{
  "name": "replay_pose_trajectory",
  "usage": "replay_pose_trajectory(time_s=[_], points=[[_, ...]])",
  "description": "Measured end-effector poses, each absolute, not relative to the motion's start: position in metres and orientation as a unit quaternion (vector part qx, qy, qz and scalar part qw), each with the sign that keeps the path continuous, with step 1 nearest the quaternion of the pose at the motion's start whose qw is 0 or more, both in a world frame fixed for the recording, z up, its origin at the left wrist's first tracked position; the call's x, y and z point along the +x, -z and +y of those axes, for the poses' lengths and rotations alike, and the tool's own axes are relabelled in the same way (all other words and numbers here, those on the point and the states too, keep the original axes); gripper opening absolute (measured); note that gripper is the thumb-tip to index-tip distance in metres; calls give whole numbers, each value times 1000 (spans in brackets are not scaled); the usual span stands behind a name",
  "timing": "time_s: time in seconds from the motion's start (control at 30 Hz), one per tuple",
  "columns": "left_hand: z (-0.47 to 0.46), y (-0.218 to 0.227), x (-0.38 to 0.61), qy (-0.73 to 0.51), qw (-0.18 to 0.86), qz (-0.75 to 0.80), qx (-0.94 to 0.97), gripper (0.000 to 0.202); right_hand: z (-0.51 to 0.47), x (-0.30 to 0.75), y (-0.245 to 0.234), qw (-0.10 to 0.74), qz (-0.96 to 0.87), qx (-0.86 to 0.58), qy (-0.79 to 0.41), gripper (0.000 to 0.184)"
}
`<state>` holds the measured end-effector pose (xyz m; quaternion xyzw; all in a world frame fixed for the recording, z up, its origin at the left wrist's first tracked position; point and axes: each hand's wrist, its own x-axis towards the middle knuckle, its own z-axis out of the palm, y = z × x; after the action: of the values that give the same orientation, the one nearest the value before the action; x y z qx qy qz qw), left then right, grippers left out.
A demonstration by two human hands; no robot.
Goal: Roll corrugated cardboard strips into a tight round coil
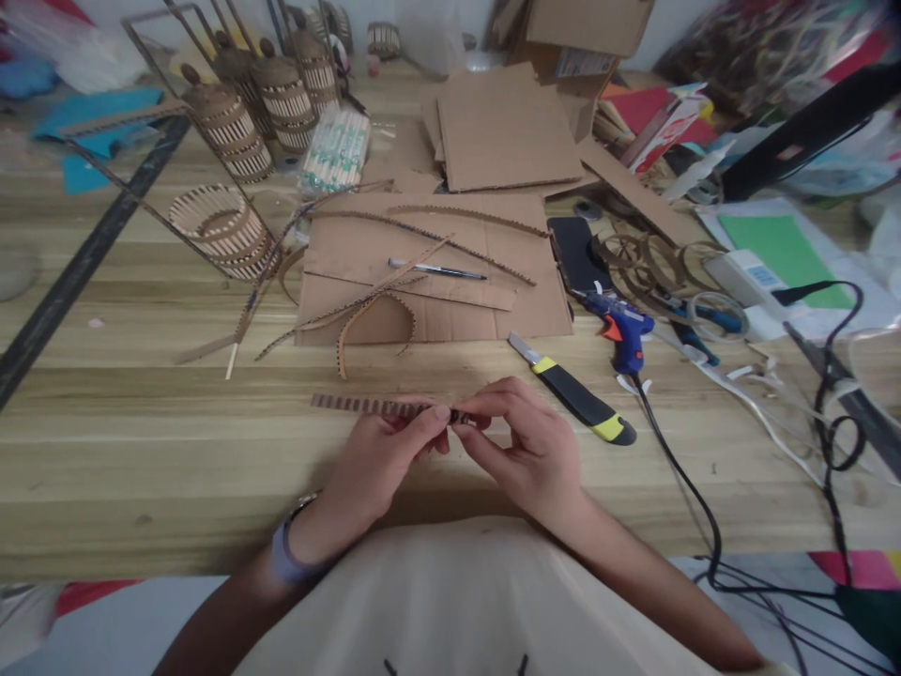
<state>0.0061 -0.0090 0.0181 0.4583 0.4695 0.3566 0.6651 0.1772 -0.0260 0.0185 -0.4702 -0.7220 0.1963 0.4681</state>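
Table (141,507) well filled at the back and right. Flat cardboard (465,324) lay in front of the person, beyond both hands.

Done, by the look of it: several lidded baskets (232,131) stood at back left, seemingly complete. Nearer, an open basket (239,249) showed no lid; judged part-made.

Glue gun (623,324) lay at right, beyond the knife (577,399); neither in hand. Loose strips (471,216), some nearly straight, some bowed, lay across the cardboard; taken as work remaining. A pen (436,268) lay among them.

Work in hand: banded strip (352,404), low over the table's near part, between person and cardboard. Most of its length ran out straight to the left; right end looked curled, so shaping judged only begun there. Fingers hid the detail.

Pose: both forearms came in from the near edge, angled inward, hands meeting in front of the body. Left hand (384,460) held the strip, thumb on top, fingers bent underneath. Right hand (531,441) pinched the curled end narrowly between thumb and forefinger, other fingers folded. Both grips close together, fingertips nearly touching.
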Motion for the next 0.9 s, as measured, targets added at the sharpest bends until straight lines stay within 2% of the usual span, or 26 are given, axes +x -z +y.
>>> replay_pose_trajectory(time_s=[0.13,0.3,0.4,0.5,0.7,0.8,0.9], points=[[-8,-21,2,-325,600,492,541,33,-25,182,-22,409,-773,-456,-166,11],[-11,-27,3,-334,488,480,647,18,-26,177,-29,319,-832,-451,-45,19],[-10,-26,6,-326,465,523,636,14,-24,173,-31,284,-844,-454,-4,27],[-8,-23,6,-319,492,552,593,14,-22,171,-29,298,-841,-452,-7,27],[-7,-22,9,-344,596,529,497,12,-22,171,-20,377,-803,-453,-92,13],[-7,-18,11,-366,650,497,444,16,-25,170,-16,430,-762,-458,-155,15],[-7,-16,8,-353,682,473,432,22,-26,173,-16,447,-749,-451,-190,17]])
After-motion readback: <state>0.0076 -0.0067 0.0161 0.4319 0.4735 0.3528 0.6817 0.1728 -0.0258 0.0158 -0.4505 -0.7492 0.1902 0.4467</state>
